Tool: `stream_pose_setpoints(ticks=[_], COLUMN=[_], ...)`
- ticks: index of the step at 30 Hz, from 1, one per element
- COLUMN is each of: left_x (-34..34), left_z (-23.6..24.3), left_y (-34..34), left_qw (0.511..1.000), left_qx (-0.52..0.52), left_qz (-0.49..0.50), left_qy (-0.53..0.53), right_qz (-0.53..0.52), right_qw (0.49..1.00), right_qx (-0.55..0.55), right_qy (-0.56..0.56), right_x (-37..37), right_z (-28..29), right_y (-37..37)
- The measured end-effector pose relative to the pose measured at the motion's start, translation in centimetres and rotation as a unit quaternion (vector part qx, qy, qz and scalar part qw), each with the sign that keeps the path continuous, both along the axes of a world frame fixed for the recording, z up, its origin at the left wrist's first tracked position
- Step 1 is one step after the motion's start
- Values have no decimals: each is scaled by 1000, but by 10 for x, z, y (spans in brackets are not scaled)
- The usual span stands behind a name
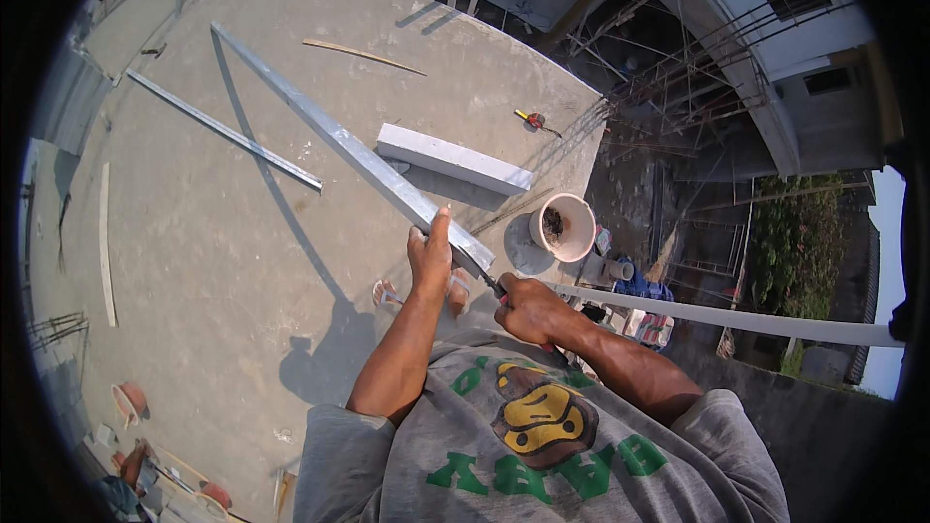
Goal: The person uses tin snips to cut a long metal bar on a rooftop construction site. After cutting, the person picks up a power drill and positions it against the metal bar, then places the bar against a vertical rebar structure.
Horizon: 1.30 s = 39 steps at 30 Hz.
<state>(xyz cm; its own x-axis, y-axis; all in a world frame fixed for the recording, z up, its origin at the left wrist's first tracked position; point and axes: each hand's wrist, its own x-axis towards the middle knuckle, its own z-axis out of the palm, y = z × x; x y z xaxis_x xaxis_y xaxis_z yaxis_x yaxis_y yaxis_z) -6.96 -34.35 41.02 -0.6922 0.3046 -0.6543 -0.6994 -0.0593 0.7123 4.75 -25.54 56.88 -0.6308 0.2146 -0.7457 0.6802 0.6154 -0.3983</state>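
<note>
A long silvery metal channel [320, 126] slants from the far left down toward my body, tilted above the floor. My left hand [431, 254] is closed around it close to its near end, thumb along the upper edge. My right hand [529, 310] grips a dark hand tool with red on its handles, which looks like tin snips [490, 284]. The jaws of the snips are at the channel's near end; whether they bite into the metal is too small to tell. My sandalled feet show just beneath.
A long white block [455, 161] and a whitish bucket [566, 229] with dark debris lie ahead. Beyond are a tape measure [534, 120] and a wooden strip [363, 55]. Another metal channel [228, 132] rests left. The slab ends at right, near scaffolding [668, 58]. Someone [131, 470] is at lower left.
</note>
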Motion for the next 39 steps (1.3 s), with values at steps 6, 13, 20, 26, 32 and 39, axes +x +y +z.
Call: stream_pose_setpoints(ticks=[6, 13, 20, 26, 32, 39], left_x=[-1, -8, -10, -9, -8, -9], left_z=[11, 20, 10, 2, 4, 8], left_y=[-1, -11, -12, -10, -9, -9], left_qw=[1000, 1000, 1000, 1000, 1000, 1000], left_qx=[5, 3, 7, 22, 21, 15], left_qz=[3, 7, 3, 5, 2, 8], left_qy=[-23, -14, -8, -3, -10, -8], right_qz=[-22, -37, -22, -20, -23, -22], right_qw=[1000, 999, 998, 999, 1000, 1000], right_qx=[4, -19, -40, -32, -3, -7], right_qy=[17, 22, 47, 37, 15, -5], right_x=[4, -4, -5, -5, -8, -4], right_z=[-11, -18, -16, -12, -13, -18], right_y=[-2, -6, -9, -8, -8, -3])
